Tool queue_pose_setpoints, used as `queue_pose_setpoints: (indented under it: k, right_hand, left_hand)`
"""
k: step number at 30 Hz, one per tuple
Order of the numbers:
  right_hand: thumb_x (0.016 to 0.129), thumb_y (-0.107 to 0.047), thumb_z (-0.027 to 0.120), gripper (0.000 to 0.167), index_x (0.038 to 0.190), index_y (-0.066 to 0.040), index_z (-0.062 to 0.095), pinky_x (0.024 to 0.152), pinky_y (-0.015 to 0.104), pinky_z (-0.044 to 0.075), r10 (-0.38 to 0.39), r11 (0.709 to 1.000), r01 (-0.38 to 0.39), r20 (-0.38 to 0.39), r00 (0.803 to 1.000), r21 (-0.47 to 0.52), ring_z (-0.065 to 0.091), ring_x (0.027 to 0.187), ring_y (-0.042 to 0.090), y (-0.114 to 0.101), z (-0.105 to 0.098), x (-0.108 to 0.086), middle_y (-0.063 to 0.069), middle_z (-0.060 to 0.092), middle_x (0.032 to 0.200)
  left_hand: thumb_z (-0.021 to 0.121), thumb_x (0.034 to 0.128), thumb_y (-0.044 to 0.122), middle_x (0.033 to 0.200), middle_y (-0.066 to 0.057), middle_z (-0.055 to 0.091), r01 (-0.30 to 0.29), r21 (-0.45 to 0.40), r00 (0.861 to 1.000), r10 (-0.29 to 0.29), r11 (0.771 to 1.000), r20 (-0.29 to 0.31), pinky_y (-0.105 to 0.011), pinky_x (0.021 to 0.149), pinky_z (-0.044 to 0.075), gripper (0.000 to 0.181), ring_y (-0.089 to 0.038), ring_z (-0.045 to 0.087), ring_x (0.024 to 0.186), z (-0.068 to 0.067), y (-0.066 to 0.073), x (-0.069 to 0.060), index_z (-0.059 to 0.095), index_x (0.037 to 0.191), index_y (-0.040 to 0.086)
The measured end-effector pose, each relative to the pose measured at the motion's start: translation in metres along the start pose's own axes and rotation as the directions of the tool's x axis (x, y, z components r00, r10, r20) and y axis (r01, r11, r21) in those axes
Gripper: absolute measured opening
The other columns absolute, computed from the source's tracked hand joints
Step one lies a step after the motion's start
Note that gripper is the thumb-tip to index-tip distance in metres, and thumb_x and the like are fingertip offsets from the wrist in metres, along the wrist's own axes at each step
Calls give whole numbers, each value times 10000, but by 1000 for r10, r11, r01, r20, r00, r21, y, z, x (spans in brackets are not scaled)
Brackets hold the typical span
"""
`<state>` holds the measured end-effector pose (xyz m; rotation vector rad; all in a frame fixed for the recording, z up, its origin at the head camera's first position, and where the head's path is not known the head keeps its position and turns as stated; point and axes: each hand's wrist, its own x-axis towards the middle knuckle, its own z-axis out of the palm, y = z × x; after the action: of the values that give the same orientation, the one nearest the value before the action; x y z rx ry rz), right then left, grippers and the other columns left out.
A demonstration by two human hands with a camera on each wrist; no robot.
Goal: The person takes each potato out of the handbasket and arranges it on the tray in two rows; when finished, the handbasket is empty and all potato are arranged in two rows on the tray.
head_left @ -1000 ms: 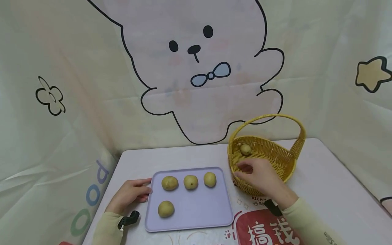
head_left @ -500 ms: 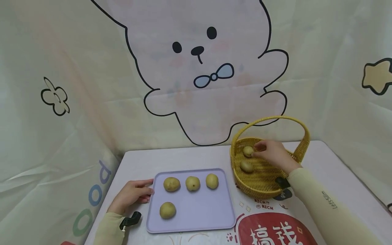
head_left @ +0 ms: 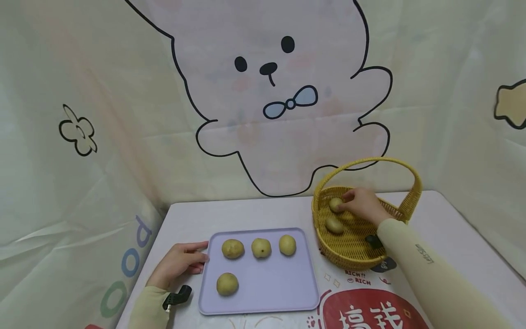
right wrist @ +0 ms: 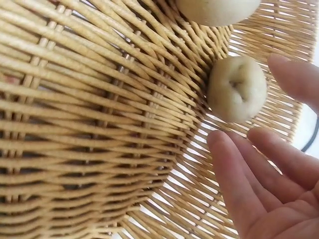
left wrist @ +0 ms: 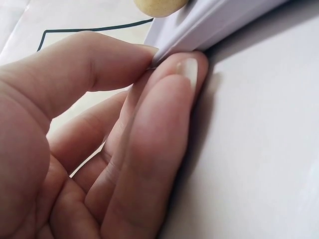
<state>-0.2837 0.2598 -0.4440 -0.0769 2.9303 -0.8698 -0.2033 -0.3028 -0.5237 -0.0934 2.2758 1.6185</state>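
Note:
My left hand (head_left: 177, 265) pinches the left rim of a lilac tray (head_left: 271, 288) between thumb and fingers; the left wrist view shows the fingertips at that rim (left wrist: 199, 31). Several potatoes lie on the tray: three along the far side and one potato (head_left: 227, 284) near the front left. Inside a yellow wicker basket (head_left: 349, 260), my right hand (head_left: 363, 204) is at the farther potato (head_left: 335, 204). The right wrist view has thumb and fingers spread around this potato (right wrist: 237, 89), with gaps. A second potato (head_left: 334, 225) lies nearer in the basket.
The basket's tall handle (head_left: 384, 160) arches over the right hand. Both objects stand on a white table (head_left: 255, 214) with a red printed patch (head_left: 370, 310) at the front. A patterned curtain (head_left: 123, 114) hangs behind.
My right hand has moved from the basket's near left side to its far potato, uncovering the nearer one. The left hand stays at the tray; the view has shifted slightly.

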Motion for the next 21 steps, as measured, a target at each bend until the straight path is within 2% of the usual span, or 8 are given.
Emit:
queue_pose_setpoints:
  k: [21]
  right_hand:
    - [943,-352,828,562,1258,97,705,867,508,584,49,998,-48,-25,998,28,674,1079,399,4,15,11,315,698,1288]
  left_hand:
    - [816,933,154,798,9,712,1,-4,1000,-1,1000,8,-233,666,633,630,-85,676,664,0,-1,2,609,1507,-6]
